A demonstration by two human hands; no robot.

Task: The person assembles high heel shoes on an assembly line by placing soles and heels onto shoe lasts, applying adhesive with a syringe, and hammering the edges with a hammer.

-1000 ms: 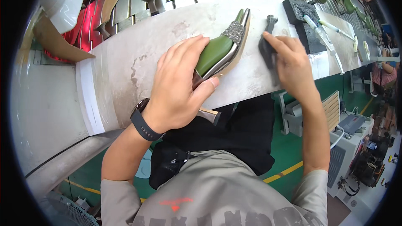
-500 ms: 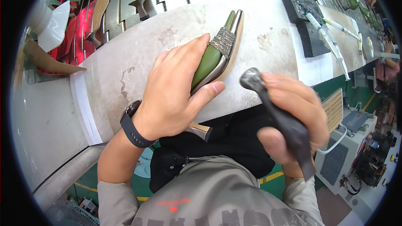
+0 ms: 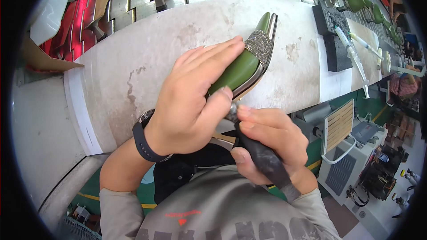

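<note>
Syringes beside black blocks

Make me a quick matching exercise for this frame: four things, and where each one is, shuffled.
1. Green shoe
2. Dark tool
3. Wristwatch
4. Black block

A. Strapped on the left wrist
B. Toward the right of the pale worktop, by the syringe
C. Under the left hand
D. Held in the right hand

Right pairs: 1-C, 2-D, 3-A, 4-B
</note>
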